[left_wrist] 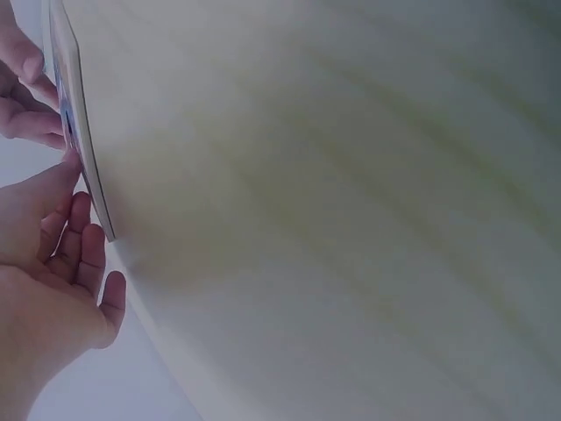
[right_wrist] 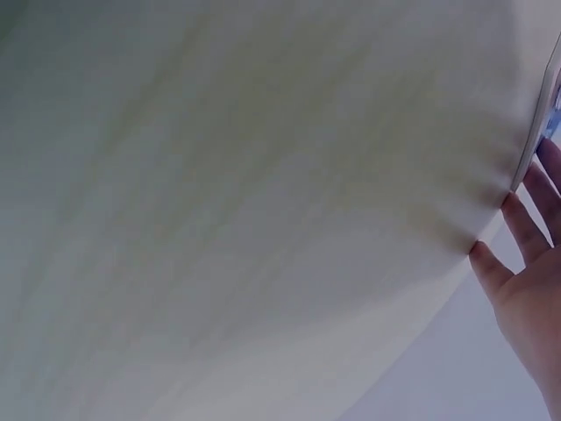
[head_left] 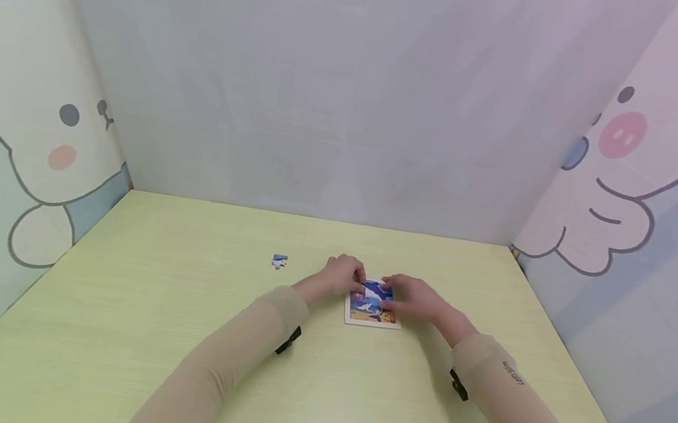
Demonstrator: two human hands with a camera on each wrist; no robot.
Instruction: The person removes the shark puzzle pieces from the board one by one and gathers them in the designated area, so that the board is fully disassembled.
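Puzzle board: a small flat rectangular jigsaw board (head_left: pixel 373 307) with a pale border and a blue-and-orange picture is laid on the table (head_left: pixel 172 332), about mid-table; its picture is too small to be read.
Left hand: the left hand (head_left: pixel 343 277) is set at the board's left edge, fingers loosely bent, fingertips touching it; whether anything is pinched can't be told.
Right hand: the right hand (head_left: pixel 414 298) is spread on the board's right side, fingers fairly straight, part of the picture being covered.
Loose piece: one small blue-and-white puzzle piece (head_left: pixel 279 261) is left well apart, to the left.
Table: smooth, pale yellow-green, faint wood grain.
Walls: cartoon-animal panels are seen either side.
Wrist views: mostly blurred tabletop, board edge cut off.
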